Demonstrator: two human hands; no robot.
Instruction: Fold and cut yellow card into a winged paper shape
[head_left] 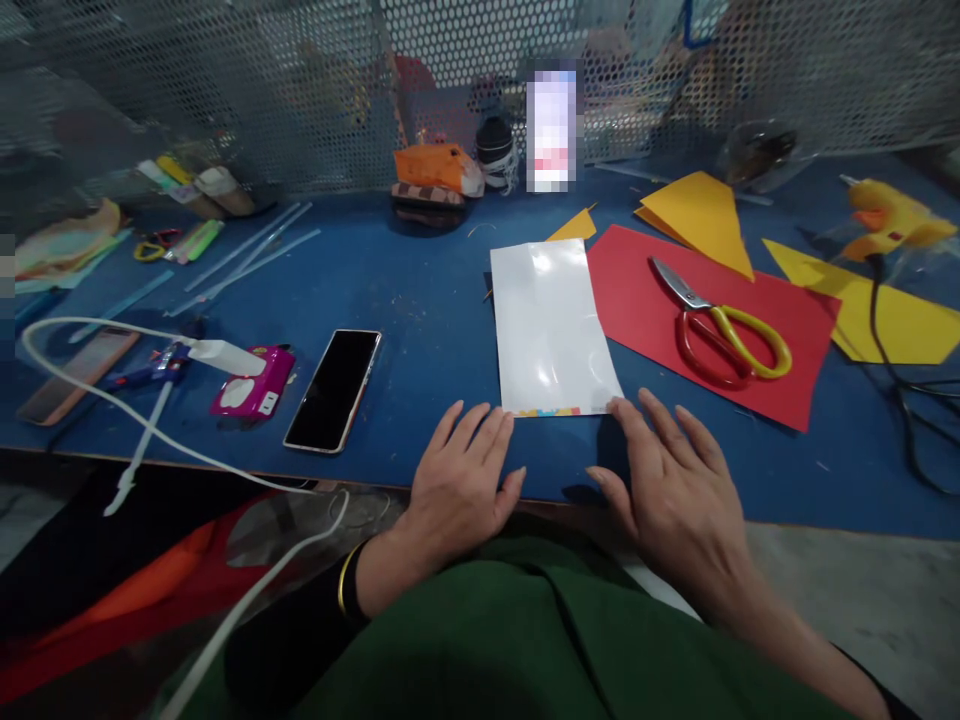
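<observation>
A glossy white sheet of paper (551, 325) lies on the blue table, with a narrow coloured strip along its near edge. My left hand (461, 475) rests flat by the sheet's near left corner, fingers stretched out. At the near right corner, my right hand (671, 485) lies with its fingers spread, the index fingertip touching the paper. Neither hand grips anything. To the right, scissors (709, 325) with one red and one yellow handle lie on red paper (622, 290), which the white sheet partly overlaps.
A black-screened phone (334, 390) and a pink power adapter (251, 385) with a white plug lie left. Yellow paper (885, 315) and a yellow glue gun (896, 220) with a black cable are right. A perforated metal panel (450, 45) stands behind; a white cable (172, 425) crosses the front edge.
</observation>
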